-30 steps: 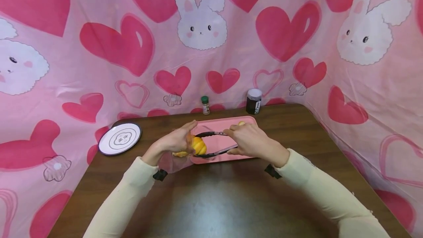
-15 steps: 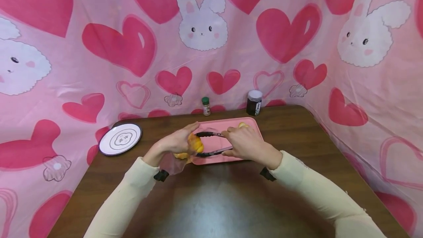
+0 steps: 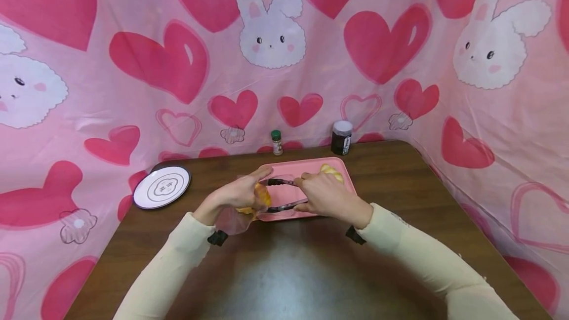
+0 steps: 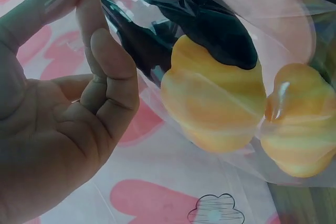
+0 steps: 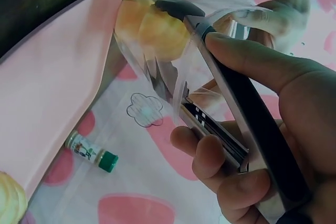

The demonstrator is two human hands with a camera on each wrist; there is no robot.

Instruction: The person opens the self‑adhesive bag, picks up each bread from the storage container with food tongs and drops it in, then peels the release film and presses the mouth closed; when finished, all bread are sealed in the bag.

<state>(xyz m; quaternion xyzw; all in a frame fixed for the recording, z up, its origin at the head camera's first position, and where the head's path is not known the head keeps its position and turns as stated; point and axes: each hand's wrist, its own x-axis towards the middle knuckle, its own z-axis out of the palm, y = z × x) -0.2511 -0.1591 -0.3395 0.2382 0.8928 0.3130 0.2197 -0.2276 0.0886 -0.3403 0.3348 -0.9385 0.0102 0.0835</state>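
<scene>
My left hand (image 3: 235, 192) holds the mouth of a clear plastic bag (image 3: 232, 221) with bent fingers, thumb raised. Black-tipped metal tongs (image 5: 239, 103) are gripped in my right hand (image 3: 331, 197), thumb on one arm and fingers curled under the other. Their arms stand apart and the black tips reach into the bag. One yellow, ridged croissant (image 4: 218, 103) lies at the tips, one tip overlapping it in the left wrist view. A second croissant (image 4: 300, 121) sits deeper in the bag. Another pale croissant (image 3: 331, 172) rests on the pink tray (image 3: 284, 194), partly behind my right hand.
At the left of the wooden table (image 3: 284, 265) stands a white plate (image 3: 151, 189) with a dark rim. A green-capped shaker (image 3: 276, 143) and a dark jar (image 3: 341, 138) with a pale lid stand along the back edge, before a pink patterned cloth (image 3: 271, 83).
My right hand and the tongs have moved left, carrying the croissant deeper into the bag. More of the croissant on the tray now shows. The left hand has barely moved.
</scene>
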